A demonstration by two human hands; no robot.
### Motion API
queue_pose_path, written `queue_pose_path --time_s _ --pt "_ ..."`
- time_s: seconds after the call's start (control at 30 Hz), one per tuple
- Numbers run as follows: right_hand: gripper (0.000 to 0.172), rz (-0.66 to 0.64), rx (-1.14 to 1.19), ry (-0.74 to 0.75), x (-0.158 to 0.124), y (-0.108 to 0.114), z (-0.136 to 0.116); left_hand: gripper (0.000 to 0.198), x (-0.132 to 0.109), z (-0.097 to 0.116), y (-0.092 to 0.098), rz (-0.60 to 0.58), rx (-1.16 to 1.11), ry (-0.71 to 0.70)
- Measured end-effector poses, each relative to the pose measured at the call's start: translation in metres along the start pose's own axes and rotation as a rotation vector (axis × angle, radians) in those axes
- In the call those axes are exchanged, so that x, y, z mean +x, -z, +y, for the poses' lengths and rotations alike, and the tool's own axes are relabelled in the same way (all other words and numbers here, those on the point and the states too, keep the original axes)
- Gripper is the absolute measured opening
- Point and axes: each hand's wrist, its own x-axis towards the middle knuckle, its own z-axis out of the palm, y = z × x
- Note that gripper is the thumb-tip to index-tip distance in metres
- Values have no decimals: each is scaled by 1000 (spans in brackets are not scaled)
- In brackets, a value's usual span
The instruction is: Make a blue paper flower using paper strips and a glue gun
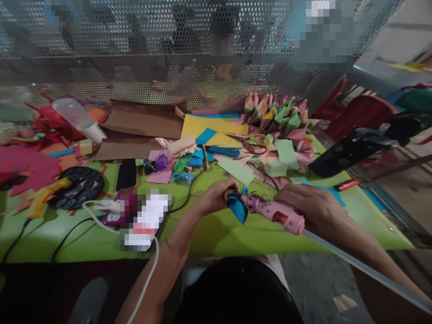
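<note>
My left hand (pixel 221 195) is closed on a small folded blue paper piece (pixel 238 208), its fingertips partly hidden behind the paper. In my right hand (pixel 308 207) is a pink hot glue gun (pixel 273 215), marked with dark stains toward its front. The gun's handle and most of my gripping fingers are out of sight. Its front end meets or overlaps the blue paper; whether they touch I cannot tell. A long translucent glue stick (pixel 357 258) runs out of the gun's back, under my right forearm.
On the green table (pixel 209 238) lie a phone with a lit screen (pixel 148 222), a yellow glue gun (pixel 47 195), paper scraps and a red marker (pixel 346 185). A dark bottle (pixel 340 155) leans at right. Paper cones (pixel 273 110) crowd the back, before a perforated metal panel (pixel 189 67).
</note>
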Motion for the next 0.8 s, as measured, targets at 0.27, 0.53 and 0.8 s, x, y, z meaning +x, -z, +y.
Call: queue_pose_path --time_s 0.27,0.53,0.8 --pt "16 -58 -69 54 -1 5 5 10 -1 1 1 -104 -36 18" --pt "23 -128 186 -34 -4 5 20 33 -3 2 2 -148 -248 -1" --pt "33 -54 339 -91 -5 -1 24 35 -3 4 9 -43 -324 19"
